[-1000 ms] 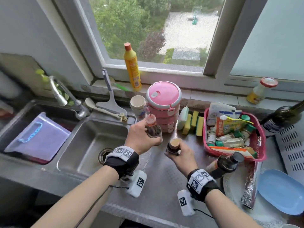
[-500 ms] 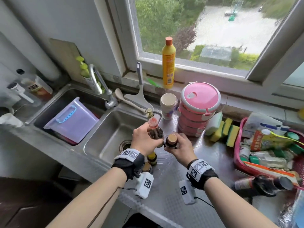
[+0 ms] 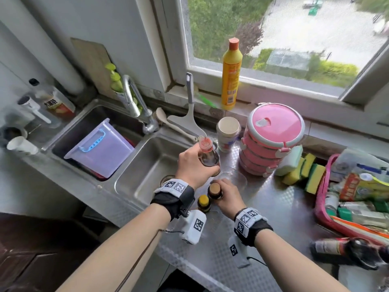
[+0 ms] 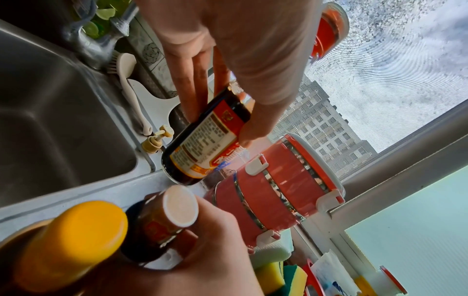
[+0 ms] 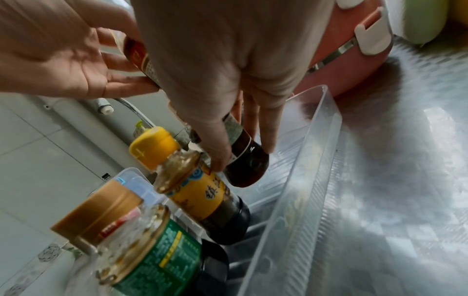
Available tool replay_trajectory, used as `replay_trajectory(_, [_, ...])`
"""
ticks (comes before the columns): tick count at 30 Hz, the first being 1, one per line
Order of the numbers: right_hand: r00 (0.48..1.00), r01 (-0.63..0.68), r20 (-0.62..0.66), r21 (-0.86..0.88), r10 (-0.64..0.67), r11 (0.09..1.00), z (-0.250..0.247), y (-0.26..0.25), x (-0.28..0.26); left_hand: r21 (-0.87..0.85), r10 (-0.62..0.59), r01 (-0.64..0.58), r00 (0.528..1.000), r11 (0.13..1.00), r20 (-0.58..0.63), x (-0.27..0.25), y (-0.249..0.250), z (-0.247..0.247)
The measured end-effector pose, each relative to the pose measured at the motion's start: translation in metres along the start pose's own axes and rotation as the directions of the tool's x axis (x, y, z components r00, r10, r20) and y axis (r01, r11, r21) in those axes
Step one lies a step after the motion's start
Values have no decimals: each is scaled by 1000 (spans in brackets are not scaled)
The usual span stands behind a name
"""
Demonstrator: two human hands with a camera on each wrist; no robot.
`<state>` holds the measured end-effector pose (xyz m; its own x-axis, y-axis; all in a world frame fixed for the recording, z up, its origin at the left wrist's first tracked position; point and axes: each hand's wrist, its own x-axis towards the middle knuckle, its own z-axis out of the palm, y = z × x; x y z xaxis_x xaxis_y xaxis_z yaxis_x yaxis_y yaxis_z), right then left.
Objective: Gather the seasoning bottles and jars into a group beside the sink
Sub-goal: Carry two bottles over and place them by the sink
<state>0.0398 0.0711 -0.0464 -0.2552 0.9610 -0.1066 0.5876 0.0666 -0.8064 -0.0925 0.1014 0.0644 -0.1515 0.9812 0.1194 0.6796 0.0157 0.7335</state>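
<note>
My left hand [image 3: 195,165] grips a dark sauce bottle [image 3: 208,159] with a red cap, held above the counter at the sink's right rim; its red and white label [image 4: 210,140] shows in the left wrist view. Just in front, my right hand [image 3: 227,197] grips a dark bottle with a tan cap [image 3: 214,189] by the neck. That bottle's base [image 5: 245,170] is low inside a clear plastic tray [image 5: 311,152]. A yellow-capped bottle [image 5: 202,190] and a gold-lidded jar [image 5: 142,236] stand in the tray beside it.
A pink stacked lunch box [image 3: 273,140] and a paper cup [image 3: 228,131] stand behind the hands. To the right are sponges [image 3: 303,167], a pink basket [image 3: 321,186] of packets and a dark bottle lying flat [image 3: 345,249]. The double sink [image 3: 151,165] lies left.
The view swung left. Both hands carried their bottles left to the spot beside the sink. The right hand's bottle came down next to the yellow-capped bottle.
</note>
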Motion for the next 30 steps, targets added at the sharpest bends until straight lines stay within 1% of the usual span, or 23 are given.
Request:
replay_trajectory(3, [999,-23,38,-17,23,1000,5,4,2,22,4,-5,999,1000,40,1,-4,4])
replay_trajectory(6, [998,-34,47,-38,35,999,9,7,3,39,-6,3,997,999,72,0,-7,8])
replay_trajectory(10, [998,-39,52,-16,40,999,9,5,4,27,-6,3,996,1000,88,-1,-5,13])
replay_trajectory(14, [995,-92,41,26,91,995,8,6,3,15,7,-8,995,1000,97,-1,-4,19])
replay_trajectory(17, [996,-79,36,30,77,996,6,9,-3,12,-2,1,992,1000,124,-1,-5,25])
replay_trajectory(18, [996,-83,25,31,83,996,3,10,-6,12,-7,6,991,1000,136,0,-6,28])
replay_trajectory(21, [988,-150,-20,39,151,988,-10,17,-15,26,-30,26,982,999,184,5,-10,38])
replay_trajectory(23, [980,-181,-74,50,184,982,-20,25,-23,35,-45,39,974,999,224,8,-10,46])
replay_trajectory(27, [960,-216,-161,88,228,973,-38,35,-36,31,-111,107,961,994,255,12,-7,61])
replay_trajectory(30, [939,-232,-232,123,255,965,-47,41,-49,41,-112,105,950,994,291,15,-5,73])
